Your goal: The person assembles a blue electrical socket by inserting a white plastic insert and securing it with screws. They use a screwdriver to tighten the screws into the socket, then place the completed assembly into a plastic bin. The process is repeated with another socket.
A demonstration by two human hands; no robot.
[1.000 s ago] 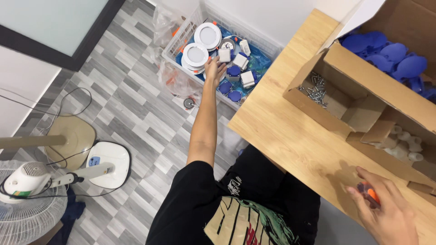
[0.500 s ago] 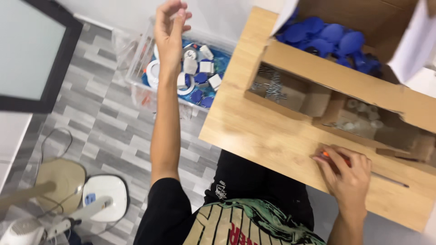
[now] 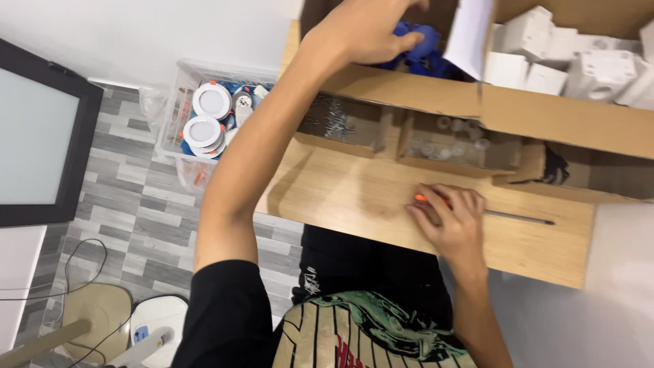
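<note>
blue parts point(image 3: 415, 58) sit in the box point(image 3: 545, 112) at top centre; left hand point(image 3: 368, 31) closes on one. right hand point(image 3: 453, 218) covers the screwdriver point(image 3: 518, 218) on the counter point(image 3: 354, 197); a nudge might roll it off.

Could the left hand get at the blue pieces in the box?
Probably yes: the left hand is already over the open box, fingers on the blue pieces, with nothing between them.
</note>
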